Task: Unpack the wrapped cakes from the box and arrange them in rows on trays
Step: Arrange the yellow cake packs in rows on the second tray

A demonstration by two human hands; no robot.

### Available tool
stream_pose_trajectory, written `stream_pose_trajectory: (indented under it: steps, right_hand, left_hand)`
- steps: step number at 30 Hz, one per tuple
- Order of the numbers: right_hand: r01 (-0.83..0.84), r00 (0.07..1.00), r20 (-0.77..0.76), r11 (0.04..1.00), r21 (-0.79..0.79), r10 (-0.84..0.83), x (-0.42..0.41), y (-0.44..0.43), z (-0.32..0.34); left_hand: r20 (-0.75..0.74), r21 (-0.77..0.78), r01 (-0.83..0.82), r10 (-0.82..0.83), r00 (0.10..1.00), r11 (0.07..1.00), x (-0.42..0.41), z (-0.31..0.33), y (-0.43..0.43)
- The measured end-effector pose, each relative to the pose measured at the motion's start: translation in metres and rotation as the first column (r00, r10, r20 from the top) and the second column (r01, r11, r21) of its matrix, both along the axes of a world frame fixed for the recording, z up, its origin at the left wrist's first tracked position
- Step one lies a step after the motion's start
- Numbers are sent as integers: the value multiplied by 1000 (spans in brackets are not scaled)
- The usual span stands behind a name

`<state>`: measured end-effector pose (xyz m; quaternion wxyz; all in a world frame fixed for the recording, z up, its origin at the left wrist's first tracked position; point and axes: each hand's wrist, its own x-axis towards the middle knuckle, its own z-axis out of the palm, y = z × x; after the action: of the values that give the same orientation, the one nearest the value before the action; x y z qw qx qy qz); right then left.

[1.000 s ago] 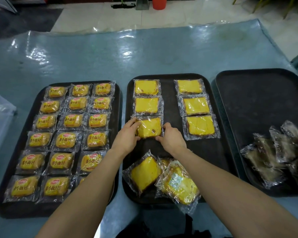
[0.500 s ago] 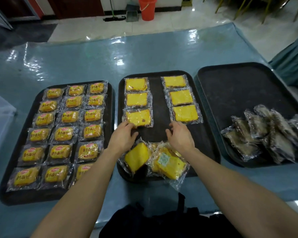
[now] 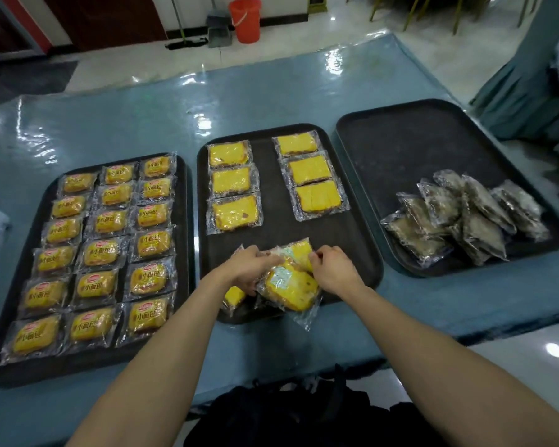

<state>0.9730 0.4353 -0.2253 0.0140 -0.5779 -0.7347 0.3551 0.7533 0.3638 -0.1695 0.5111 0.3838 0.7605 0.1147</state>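
Observation:
The middle black tray [image 3: 271, 188] carries two short columns of flat yellow wrapped cakes, three on each side. At its near edge lies a loose pile of yellow wrapped cakes [image 3: 288, 288]. My left hand [image 3: 252, 269] and my right hand [image 3: 333, 269] both pinch the wrapper of one cake [image 3: 299, 251] at the top of that pile. Another wrapped cake [image 3: 234, 296] lies partly under my left wrist. The left tray [image 3: 184, 221] is filled with rows of small yellow wrapped buns [image 3: 102, 253].
The right tray [image 3: 400, 150] holds a heap of brown wrapped cakes [image 3: 465, 217] at its near right, with its far half bare. All trays sit on a blue plastic-covered table [image 3: 207, 98]. A dark bag [image 3: 288, 414] lies below the table's near edge.
Both hands let go of the third cake in the left column and drew back toward me. They now hold a cake from the near pile.

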Motion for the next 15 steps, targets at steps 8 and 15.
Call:
stream_pose_trajectory:
  steps: [8, 15]
  right_hand:
    - [-81, 995, -62, 988, -130, 73, -28, -10, 12]
    - [-148, 972, -193, 987, -63, 133, -77, -24, 25]
  left_hand:
    - [2, 108, -12, 12, 1000, 994, -18, 4, -13]
    - [-275, 219, -264, 319, 907, 939, -67, 9, -44]
